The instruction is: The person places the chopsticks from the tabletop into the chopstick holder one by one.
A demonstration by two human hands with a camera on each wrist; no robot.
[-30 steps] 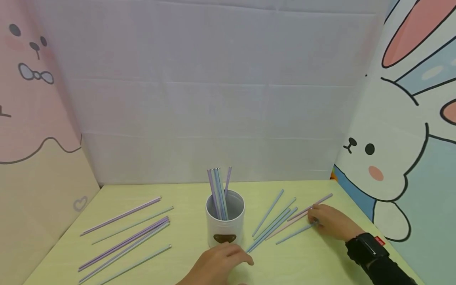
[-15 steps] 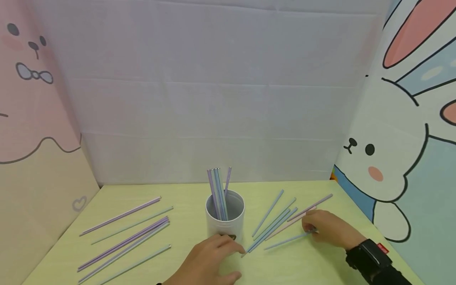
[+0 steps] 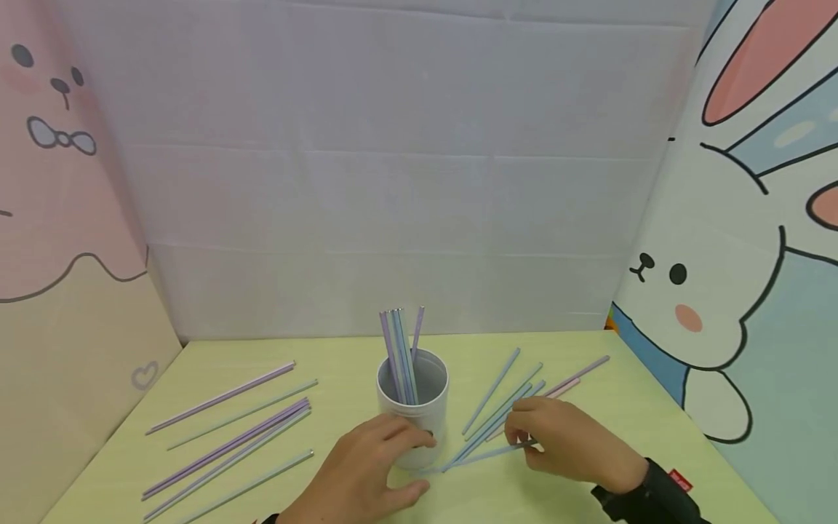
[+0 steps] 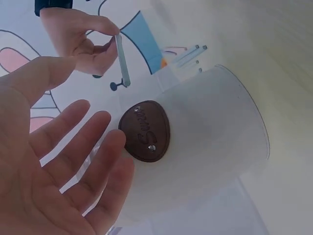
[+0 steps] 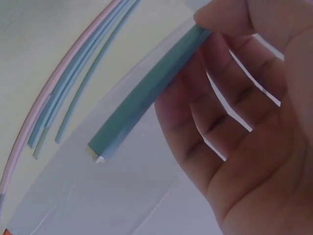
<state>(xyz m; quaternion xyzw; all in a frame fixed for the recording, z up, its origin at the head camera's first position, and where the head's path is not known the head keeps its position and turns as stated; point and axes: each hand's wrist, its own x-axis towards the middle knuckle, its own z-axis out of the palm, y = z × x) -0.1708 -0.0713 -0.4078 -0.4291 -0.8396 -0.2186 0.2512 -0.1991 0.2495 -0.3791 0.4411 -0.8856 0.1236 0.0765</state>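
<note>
My right hand (image 3: 563,444) pinches a thin pale blue straw (image 3: 491,454) between thumb and fingers, its far end pointing left toward the foot of the white cup. In the right wrist view one end of this straw (image 5: 146,93) juts out from the grip and looks blue-green. My left hand (image 3: 366,466) is just in front of the white cup (image 3: 425,422), fingers spread and holding nothing. Its fingertips are right by the cup's brown oval label (image 4: 145,131) in the left wrist view. Inside the cup stand several purple and blue straws (image 3: 402,356), leaning left.
Right of the cup lies a loose group of blue, green, pink and purple straws (image 3: 491,393). Several purple, green and silvery straws (image 3: 229,451) lie slanted on the left of the yellow table (image 3: 347,378). A white cloth wall (image 3: 406,182) closes off the back.
My right hand has drawn the blue straw leftward and nearer, toward the cup. My left hand has shifted slightly left, its fingers and thumb now more spread beside the cup.
</note>
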